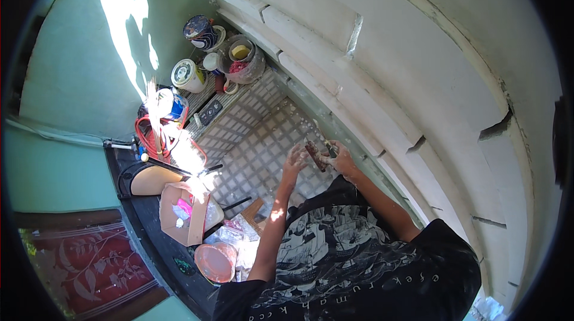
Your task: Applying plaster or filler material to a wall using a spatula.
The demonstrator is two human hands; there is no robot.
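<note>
Both my hands are raised together above the tiled floor, dusted with white. My left hand [292, 160] is closed with bent fingers at the near-left side of a brown, white-smeared bar [315, 157], which looks like a tool handle. Its exact grip is partly hidden. My right hand [341, 158] is wrapped round a narrow scraper [330, 148] with a dark handle. The scraper's thin end points up and left, past the bar. The right fingertips come close to the bar's side; whether they touch it I cannot tell.
Stepped white wall mouldings [382, 70] run along the right. Buckets [189, 75], a tub [246, 64] and a coiled red hose [149, 135] stand at the far left. An open cardboard box [173, 225], a pinkish bucket [215, 262] and plastic bags lie nearer on the left.
</note>
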